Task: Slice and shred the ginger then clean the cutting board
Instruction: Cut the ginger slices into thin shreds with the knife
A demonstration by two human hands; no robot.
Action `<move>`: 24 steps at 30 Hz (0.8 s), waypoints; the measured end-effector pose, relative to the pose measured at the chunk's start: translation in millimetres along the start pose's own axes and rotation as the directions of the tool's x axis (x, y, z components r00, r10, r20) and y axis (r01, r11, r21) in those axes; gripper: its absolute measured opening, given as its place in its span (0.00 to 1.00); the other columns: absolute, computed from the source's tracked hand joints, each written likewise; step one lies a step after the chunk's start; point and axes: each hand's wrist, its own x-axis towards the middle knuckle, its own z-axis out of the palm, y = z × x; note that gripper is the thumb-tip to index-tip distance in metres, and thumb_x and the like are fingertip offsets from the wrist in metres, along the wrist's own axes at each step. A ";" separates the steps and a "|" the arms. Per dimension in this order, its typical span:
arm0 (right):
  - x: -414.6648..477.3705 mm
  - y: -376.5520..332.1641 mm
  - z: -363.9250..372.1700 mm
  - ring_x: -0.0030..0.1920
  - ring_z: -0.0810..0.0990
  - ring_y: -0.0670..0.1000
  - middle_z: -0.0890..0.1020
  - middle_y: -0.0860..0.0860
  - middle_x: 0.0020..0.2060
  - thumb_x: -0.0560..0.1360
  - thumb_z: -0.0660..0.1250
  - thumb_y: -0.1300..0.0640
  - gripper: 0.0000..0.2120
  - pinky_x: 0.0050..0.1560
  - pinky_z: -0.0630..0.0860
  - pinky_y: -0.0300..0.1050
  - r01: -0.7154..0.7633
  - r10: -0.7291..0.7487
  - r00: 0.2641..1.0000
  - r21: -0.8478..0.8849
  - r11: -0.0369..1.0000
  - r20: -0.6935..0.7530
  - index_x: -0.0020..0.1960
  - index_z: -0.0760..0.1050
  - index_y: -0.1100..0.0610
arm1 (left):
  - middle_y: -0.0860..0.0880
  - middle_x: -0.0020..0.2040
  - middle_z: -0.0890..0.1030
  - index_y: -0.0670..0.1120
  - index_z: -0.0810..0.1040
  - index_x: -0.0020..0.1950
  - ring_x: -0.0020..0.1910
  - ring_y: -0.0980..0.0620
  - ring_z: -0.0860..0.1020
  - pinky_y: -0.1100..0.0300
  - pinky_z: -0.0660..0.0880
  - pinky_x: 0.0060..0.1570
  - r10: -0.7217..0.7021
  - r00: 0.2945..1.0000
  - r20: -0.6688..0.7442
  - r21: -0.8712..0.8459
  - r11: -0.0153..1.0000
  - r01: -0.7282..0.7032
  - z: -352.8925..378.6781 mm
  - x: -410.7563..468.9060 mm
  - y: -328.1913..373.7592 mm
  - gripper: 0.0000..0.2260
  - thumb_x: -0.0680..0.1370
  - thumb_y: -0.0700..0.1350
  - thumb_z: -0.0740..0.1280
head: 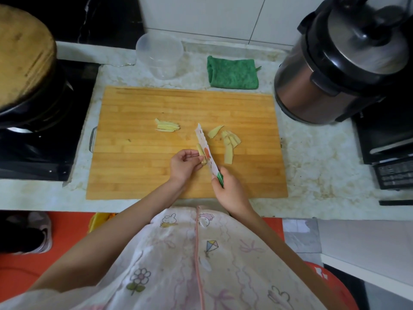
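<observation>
A wooden cutting board (138,166) lies on the counter. My left hand (183,165) pinches a small piece of ginger (200,153) near the board's middle. My right hand (230,191) grips the green handle of a white patterned knife (205,151), whose blade rests against the right side of that ginger. A pile of ginger shreds (167,126) lies farther back on the board. Several ginger slices (230,143) lie to the right of the blade.
A clear plastic container (159,54) and a folded green cloth (232,72) sit behind the board. A pressure cooker (339,63) stands at the right. A stove with a wood-lidded pot (24,63) is at the left.
</observation>
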 end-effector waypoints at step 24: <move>-15.4 -6.8 -3.0 0.25 0.64 0.46 0.67 0.50 0.26 0.79 0.57 0.59 0.08 0.26 0.59 0.40 0.087 -0.088 0.994 -0.019 0.996 -0.060 0.50 0.73 0.60 | 0.48 0.35 0.74 0.44 0.74 0.40 0.34 0.56 0.73 0.67 0.76 0.30 0.137 0.986 0.094 0.281 0.947 -0.158 -5.8 7.4 -12.8 0.08 0.76 0.36 0.69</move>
